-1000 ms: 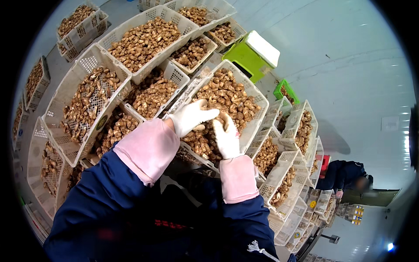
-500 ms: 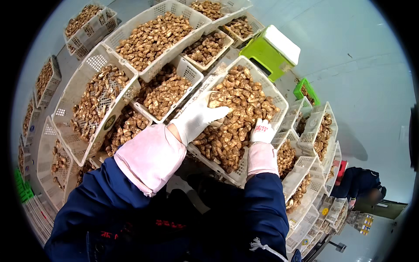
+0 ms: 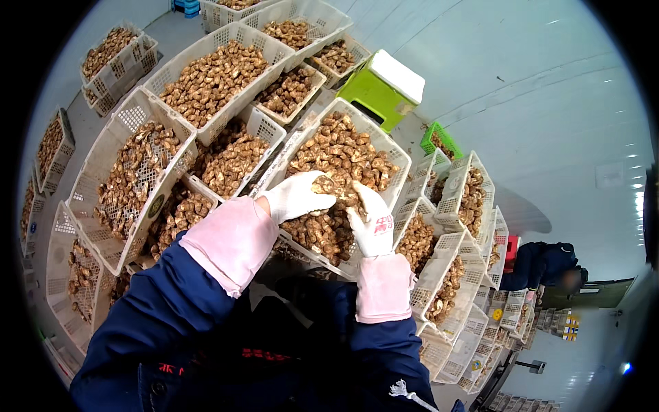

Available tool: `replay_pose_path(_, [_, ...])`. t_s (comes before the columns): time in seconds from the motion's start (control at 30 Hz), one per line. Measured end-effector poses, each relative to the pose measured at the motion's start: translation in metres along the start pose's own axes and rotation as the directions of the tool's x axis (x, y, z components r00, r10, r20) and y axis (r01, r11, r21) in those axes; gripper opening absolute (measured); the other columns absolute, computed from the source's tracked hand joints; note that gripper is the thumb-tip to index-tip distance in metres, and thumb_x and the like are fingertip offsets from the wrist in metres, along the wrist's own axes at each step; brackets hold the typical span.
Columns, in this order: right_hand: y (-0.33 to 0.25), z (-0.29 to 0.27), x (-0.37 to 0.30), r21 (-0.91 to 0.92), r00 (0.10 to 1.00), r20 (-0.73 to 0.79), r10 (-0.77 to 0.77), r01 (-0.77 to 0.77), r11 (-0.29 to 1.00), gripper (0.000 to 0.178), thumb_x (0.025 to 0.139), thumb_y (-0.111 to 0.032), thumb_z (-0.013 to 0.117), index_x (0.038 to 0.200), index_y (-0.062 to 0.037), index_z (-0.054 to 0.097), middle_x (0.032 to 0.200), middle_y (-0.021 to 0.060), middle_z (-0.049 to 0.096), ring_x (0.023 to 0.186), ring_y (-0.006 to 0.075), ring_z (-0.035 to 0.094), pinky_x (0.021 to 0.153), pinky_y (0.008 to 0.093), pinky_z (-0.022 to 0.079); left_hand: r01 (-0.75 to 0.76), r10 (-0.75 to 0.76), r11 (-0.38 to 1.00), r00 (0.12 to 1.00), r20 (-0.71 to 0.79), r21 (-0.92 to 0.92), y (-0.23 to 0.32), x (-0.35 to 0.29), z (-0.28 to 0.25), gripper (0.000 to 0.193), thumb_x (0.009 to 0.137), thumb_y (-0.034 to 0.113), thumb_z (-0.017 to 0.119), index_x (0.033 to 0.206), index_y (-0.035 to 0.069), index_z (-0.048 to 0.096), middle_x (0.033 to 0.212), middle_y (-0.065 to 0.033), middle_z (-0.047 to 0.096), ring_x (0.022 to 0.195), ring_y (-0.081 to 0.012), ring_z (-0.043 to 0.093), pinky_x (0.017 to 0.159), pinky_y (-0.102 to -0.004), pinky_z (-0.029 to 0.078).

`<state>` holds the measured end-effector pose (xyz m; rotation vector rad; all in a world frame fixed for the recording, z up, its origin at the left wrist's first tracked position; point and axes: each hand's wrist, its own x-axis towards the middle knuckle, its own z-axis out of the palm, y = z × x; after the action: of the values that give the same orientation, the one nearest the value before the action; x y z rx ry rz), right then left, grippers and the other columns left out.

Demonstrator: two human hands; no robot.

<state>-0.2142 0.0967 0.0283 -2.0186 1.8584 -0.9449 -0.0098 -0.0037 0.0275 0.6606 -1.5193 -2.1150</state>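
Observation:
In front of me a white plastic crate [image 3: 405, 161] is heaped with brown, pale-patched mushrooms [image 3: 347, 154]. Above the heap, my left hand [image 3: 295, 199], in a white glove, is closed around a brown mushroom [image 3: 322, 185] between thumb and fingers. Close by on the right, my right hand [image 3: 373, 223], gloved in white with red print, has its thumb and fingers curled around another brown mushroom [image 3: 353, 200], partly hidden. The two hands nearly meet over the crate's middle. Pink cuffs cover both wrists.
More white crates of mushrooms stand to the left [image 3: 130, 172], at the back [image 3: 213, 75] and along the right [image 3: 446, 275]. A green stool with a white top [image 3: 384, 89] is beyond my crate, near a small green basket [image 3: 439, 141]. Far right, another person [image 3: 542, 266] bends over.
My right hand has come off the heap's right side toward the left hand and now holds a mushroom. The left hand still grips one. The whole view has shifted slightly.

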Motion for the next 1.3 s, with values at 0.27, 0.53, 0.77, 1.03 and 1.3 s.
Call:
replay_pose_path(0.27, [-0.019, 0.011, -0.007, 0.612, 0.928, -0.001, 0.374, -0.295, 0.734, 0.073, 0.088, -0.011, 0.068, 0.148, 0.0037, 0.030, 0.145, 0.0172, 0.044, 0.120, 0.0195, 0.053, 0.097, 0.0290, 0.046, -0.154, 0.153, 0.988, 0.987, 0.058, 0.017, 0.001, -0.002, 0.011, 0.033, 0.089, 0.004, 0.067, 0.121, 0.001, 0.056, 0.106, -0.0060, 0.066, 0.094, -0.0112, 0.063, 0.081, -0.0251, 0.053])
replay_pose_path(0.53, [-0.031, -0.002, -0.002, 0.870, 0.958, 0.013, 0.286, -0.152, 0.469, 0.085, 0.087, -0.013, 0.073, 0.152, 0.0022, 0.021, 0.148, 0.0207, 0.039, 0.132, 0.0252, 0.045, 0.103, 0.0330, 0.042, 0.070, -0.070, 0.968, 0.997, 0.010, -0.240, 0.012, -0.008, 0.011, 0.032, 0.090, 0.002, 0.066, 0.120, 0.003, 0.057, 0.105, -0.0037, 0.063, 0.090, -0.0088, 0.061, 0.080, -0.0229, 0.052])
replay_pose_path(0.77, [-0.039, 0.012, -0.005, 0.868, 0.882, 0.067, 0.467, -0.283, 0.408, 0.083, 0.089, -0.018, 0.070, 0.154, -0.0020, 0.020, 0.118, 0.0110, 0.060, 0.103, 0.0157, 0.059, 0.092, 0.0252, 0.046, -0.011, 0.000, 0.982, 0.998, -0.063, -0.188, 0.019, -0.010, 0.026, 0.043, 0.086, 0.005, 0.069, 0.127, 0.004, 0.054, 0.119, -0.0044, 0.061, 0.108, -0.0096, 0.057, 0.092, -0.0244, 0.048])
replay_pose_path(1.03, [-0.030, 0.005, 0.004, 0.974, 0.876, 0.002, 0.482, -0.111, 0.199, 0.063, 0.095, -0.017, 0.057, 0.150, -0.0043, 0.027, 0.140, 0.0174, 0.047, 0.121, 0.0262, 0.053, 0.099, 0.0332, 0.045, -0.041, -0.030, 0.683, 0.996, -0.085, -0.729, 0.014, -0.016, 0.012, 0.046, 0.099, 0.037, 0.058, 0.137, 0.013, 0.048, 0.116, -0.0086, 0.064, 0.104, -0.0262, 0.066, 0.085, -0.0390, 0.056])
replay_pose_path(1.3, [-0.056, -0.002, 0.012, 0.891, 0.964, 0.047, 0.262, -0.158, 0.425, 0.062, 0.090, -0.009, 0.059, 0.146, -0.0067, 0.033, 0.139, 0.0274, 0.047, 0.117, 0.0392, 0.058, 0.098, 0.0459, 0.050, -0.273, 0.210, 0.571, 0.960, -0.184, -0.774, 0.027, -0.081, -0.009, 0.047, 0.097, 0.013, 0.059, 0.139, 0.000, 0.044, 0.129, -0.0195, 0.058, 0.123, -0.0349, 0.055, 0.105, -0.0469, 0.046])
